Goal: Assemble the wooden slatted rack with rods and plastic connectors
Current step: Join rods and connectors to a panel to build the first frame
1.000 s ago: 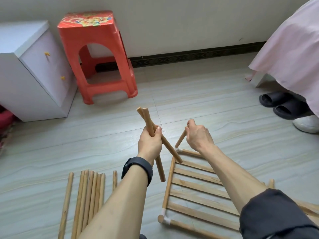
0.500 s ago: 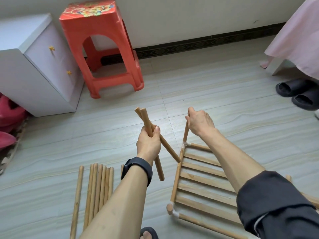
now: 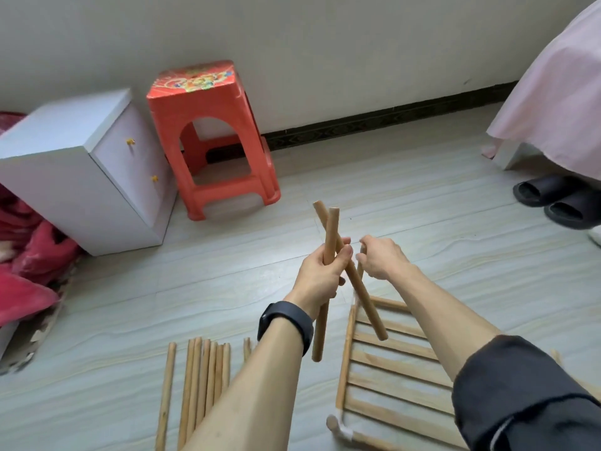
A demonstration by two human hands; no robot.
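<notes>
Compared with half a second ago, the view has turned to the left. The red plastic stool (image 3: 208, 138) and the white cabinet (image 3: 81, 177) now stand more toward the middle of the frame, and the black slippers (image 3: 559, 200) are at the right edge. The two hands have also come closer together and are almost touching at the centre.

The left hand (image 3: 320, 275), with a black wristband (image 3: 286, 323), holds two rods (image 3: 331, 229) in a closed fist. They cross like an X, with their upper ends above the fist and their lower ends hanging below it.

The right hand (image 3: 383, 258) is just to the right of it, with its fingers curled round the top of a thin upright rod (image 3: 360, 271). This rod rises from the far corner of the slatted panel (image 3: 393, 362), which lies on the floor (image 3: 422, 229) in the lower right of the frame, under the right forearm. One crossed rod passes in front of the upright rod.

A white plastic connector (image 3: 344, 431) sits at the panel's near left corner. The loose rods (image 3: 203, 379) lie side by side on the floor at the lower left, apart from both hands.
</notes>
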